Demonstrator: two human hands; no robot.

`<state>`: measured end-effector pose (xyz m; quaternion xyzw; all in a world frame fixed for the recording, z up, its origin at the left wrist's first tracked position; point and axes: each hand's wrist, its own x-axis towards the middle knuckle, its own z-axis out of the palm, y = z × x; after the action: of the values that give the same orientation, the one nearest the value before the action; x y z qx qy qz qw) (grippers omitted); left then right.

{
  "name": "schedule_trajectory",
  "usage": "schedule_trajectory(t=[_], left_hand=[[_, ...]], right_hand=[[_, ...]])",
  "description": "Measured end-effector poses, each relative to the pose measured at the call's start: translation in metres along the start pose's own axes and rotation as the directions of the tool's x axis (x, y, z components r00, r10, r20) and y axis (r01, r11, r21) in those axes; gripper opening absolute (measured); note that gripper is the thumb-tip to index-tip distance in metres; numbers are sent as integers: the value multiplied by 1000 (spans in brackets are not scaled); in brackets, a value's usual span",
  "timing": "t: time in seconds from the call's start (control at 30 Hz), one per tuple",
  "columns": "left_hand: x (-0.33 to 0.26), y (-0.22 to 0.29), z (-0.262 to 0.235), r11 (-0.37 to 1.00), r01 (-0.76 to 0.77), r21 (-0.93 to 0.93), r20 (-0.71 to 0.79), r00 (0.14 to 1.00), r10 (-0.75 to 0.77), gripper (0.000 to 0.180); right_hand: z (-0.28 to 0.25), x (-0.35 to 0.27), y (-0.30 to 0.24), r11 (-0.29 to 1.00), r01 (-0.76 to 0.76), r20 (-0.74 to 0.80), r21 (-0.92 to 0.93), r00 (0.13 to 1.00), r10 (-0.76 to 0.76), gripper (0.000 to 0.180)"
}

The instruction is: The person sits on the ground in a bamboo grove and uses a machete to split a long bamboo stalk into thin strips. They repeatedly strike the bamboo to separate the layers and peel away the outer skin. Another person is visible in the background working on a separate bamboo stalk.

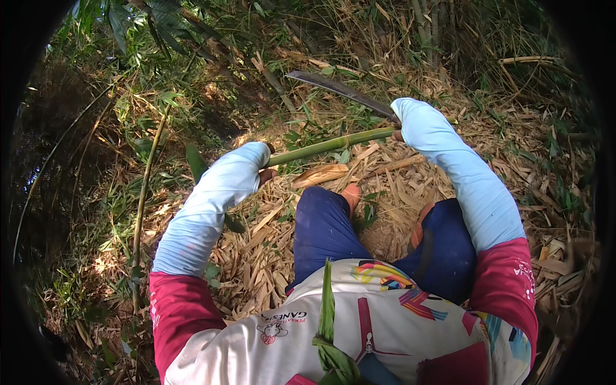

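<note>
A green bamboo stalk (pixel 333 144) lies crosswise in front of my knees, its right end raised a little. My left hand (pixel 267 174) is closed round its left part, mostly hidden by a light-blue sleeve that reaches over the knuckles. In my right hand (pixel 398 135) is a machete, gripped where the handle is covered by the other blue sleeve. The dark, slightly curved machete blade (pixel 346 92) points left and away, above the stalk. My right fingers are close against the stalk; whether they also grip it is hidden.
Dry bamboo sheaths and leaf litter (pixel 256 269) cover the ground round my bare feet. A thin upright stem (pixel 149 186) stands at left. Bamboo culms (pixel 427 32) and brush rise at the back. A green leaf strip (pixel 327 308) hangs before my shirt.
</note>
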<state>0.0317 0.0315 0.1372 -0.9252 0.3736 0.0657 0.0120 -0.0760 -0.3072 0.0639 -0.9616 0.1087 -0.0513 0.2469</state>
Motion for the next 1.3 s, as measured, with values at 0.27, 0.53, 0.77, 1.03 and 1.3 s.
schedule_trajectory(t=[0.27, 0.53, 0.77, 1.03, 1.3], left_hand=[[-9, 7, 80, 717, 245, -652, 373, 927, 22, 37], [16, 48, 152, -6, 159, -987, 158, 984, 80, 35], [39, 53, 165, 278, 151, -949, 159, 987, 5, 50], [14, 55, 191, 494, 14, -869, -64, 988, -141, 35], [-1, 79, 158, 701, 36, -712, -89, 986, -142, 36]], right_hand=[[11, 19, 21, 997, 32, -140, -66, 989, -41, 21], [22, 6, 20, 998, 1, -242, -66, 970, -17, 23], [32, -8, -39, 949, 146, 50, -281, 989, -137, 12], [10, 12, -47, 978, -123, 128, -168, 981, 145, 15], [44, 38, 17, 977, -128, -40, -168, 992, 123, 13]])
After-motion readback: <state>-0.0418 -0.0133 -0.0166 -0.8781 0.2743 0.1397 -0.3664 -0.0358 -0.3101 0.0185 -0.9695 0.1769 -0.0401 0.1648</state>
